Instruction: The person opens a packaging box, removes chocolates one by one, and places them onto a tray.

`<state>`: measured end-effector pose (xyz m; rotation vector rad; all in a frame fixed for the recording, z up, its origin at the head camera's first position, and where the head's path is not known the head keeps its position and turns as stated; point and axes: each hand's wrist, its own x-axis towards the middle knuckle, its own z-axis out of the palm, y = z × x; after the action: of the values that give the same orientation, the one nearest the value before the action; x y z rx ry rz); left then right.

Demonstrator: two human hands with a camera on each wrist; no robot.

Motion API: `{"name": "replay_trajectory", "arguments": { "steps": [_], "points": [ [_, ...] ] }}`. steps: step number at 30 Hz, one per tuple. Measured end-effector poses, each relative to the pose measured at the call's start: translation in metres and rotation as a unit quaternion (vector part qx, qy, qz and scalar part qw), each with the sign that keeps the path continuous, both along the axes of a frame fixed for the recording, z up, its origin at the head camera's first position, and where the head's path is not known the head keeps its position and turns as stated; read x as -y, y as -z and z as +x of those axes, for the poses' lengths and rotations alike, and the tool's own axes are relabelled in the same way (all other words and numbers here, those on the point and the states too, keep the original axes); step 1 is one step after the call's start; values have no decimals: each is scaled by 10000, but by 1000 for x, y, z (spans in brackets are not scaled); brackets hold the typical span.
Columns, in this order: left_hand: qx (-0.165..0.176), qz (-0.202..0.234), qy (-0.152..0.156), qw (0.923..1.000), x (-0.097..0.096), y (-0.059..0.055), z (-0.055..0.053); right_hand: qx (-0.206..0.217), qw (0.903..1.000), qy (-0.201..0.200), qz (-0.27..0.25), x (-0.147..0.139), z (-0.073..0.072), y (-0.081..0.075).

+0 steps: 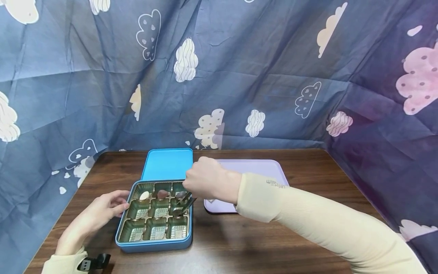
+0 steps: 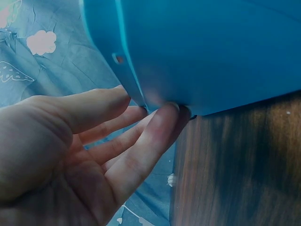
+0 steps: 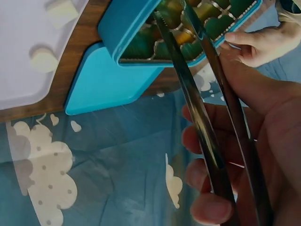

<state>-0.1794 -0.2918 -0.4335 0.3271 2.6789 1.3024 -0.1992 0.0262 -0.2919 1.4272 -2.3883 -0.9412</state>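
Sleeved right hand (image 1: 205, 179) grips 1 pair of metal tongs (image 1: 184, 203), tips down in blue tin (image 1: 154, 243), mid-right cell. Desk (image 1: 273, 236): 1 tin w/ 9-cell gold insert, 1 blue lid (image 1: 167, 163) behind, 1 lilac tray (image 1: 260, 167) to its right. Left hand (image 1: 99, 213) relaxed, fingers vs tin's left wall. Bare desk front & right.

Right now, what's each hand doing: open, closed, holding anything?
Left hand: open, straight fingers pressed against the side of the blue tin.
Right hand: gripping metal tongs, tips over the tin's tray.
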Motion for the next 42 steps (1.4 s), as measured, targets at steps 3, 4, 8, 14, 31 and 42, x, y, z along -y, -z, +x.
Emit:
{"name": "replay_trajectory", "arguments": {
  "steps": [3,4,8,14,31,42],
  "points": [
    [60,103,-12,9999,0,1,1,141,9995,181,219,4,-1,4],
    [84,136,-27,9999,0,1,1,181,9992,222,266,5,-1,5],
    [98,158,-47,9998,0,2,0,198,9991,241,281,6,-2,8],
    [64,77,-43,9999,1,1,-1,106,9998,131,133,2,-4,4],
    [20,-9,9,10000,0,-2,0,58,9863,-164,-1643,-95,-20,-30],
    [87,-43,-21,10000,-1,-3,1,-849,9514,-1080,-2757,-213,-38,7]
  ]
}}
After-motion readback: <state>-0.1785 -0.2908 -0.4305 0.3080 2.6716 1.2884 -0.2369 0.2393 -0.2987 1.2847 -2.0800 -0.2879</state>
